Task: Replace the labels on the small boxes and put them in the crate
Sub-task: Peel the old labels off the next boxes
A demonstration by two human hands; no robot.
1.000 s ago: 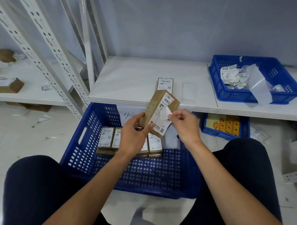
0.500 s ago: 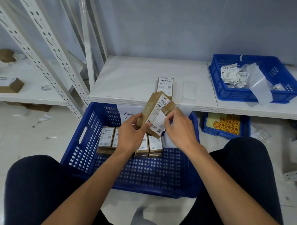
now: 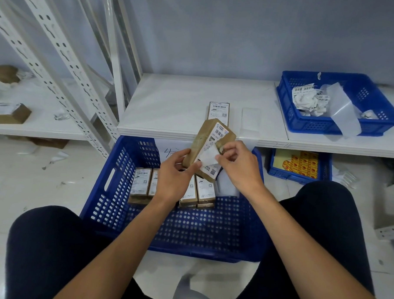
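My left hand (image 3: 174,173) grips a small brown cardboard box (image 3: 202,138) tilted above the big blue crate (image 3: 112,197). A white printed label (image 3: 209,157) covers the box's face, and its edge is partly lifted. My right hand (image 3: 238,167) pinches that lifted edge between thumb and fingers. Several labelled small boxes (image 3: 140,182) lie side by side in the crate below my hands. One more labelled box (image 3: 218,110) lies flat on the white shelf (image 3: 170,107) behind.
A blue tray (image 3: 310,126) on the shelf at right holds crumpled peeled labels and backing strips. A lower blue tray (image 3: 274,170) holds yellow and red stickers. White slotted shelf posts (image 3: 60,59) stand at left. My knees flank the crate.
My right hand has moved in onto the box face and now pinches the lifted label edge. The box has dropped slightly lower and closer to the crate.
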